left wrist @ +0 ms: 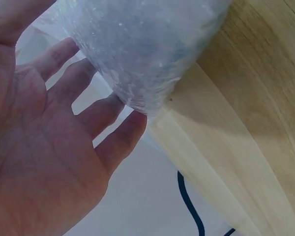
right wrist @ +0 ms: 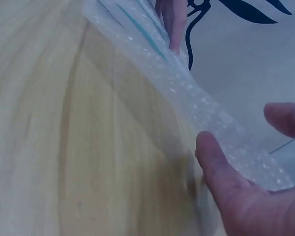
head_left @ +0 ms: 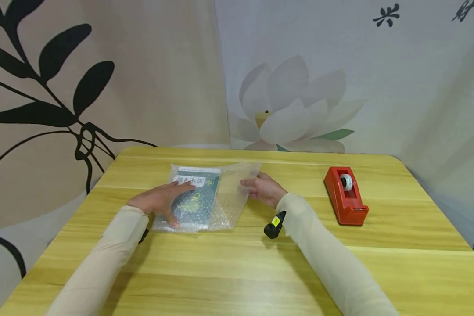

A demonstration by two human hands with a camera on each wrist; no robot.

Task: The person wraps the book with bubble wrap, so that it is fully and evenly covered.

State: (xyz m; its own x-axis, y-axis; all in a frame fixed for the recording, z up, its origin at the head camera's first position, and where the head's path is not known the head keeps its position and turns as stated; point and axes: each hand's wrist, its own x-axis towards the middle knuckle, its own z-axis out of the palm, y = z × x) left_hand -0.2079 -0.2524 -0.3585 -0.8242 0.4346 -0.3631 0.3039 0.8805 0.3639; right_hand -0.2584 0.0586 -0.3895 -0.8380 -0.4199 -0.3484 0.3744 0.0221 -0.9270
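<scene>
A book (head_left: 197,201) with a blue-green cover shows through clear bubble wrap (head_left: 232,199), which extends past the book on the right. Across the package's left part my left hand (head_left: 160,199) lies spread, thumb toward the near edge. The left wrist view shows that hand's palm, with its straight fingers (left wrist: 122,140) touching the edge of the bubble wrap (left wrist: 147,54). My right hand (head_left: 265,188) holds the wrap's loose right end, which runs in between thumb and finger (right wrist: 214,155) in the right wrist view. Their tips stand apart there.
A red tape dispenser (head_left: 345,197) with a white roll stands to the right on the wooden table (head_left: 221,272). Behind the table hangs a printed cloth (head_left: 162,66) with dark leaves and a pale lotus. A black wrist device (head_left: 274,224) is by the right sleeve.
</scene>
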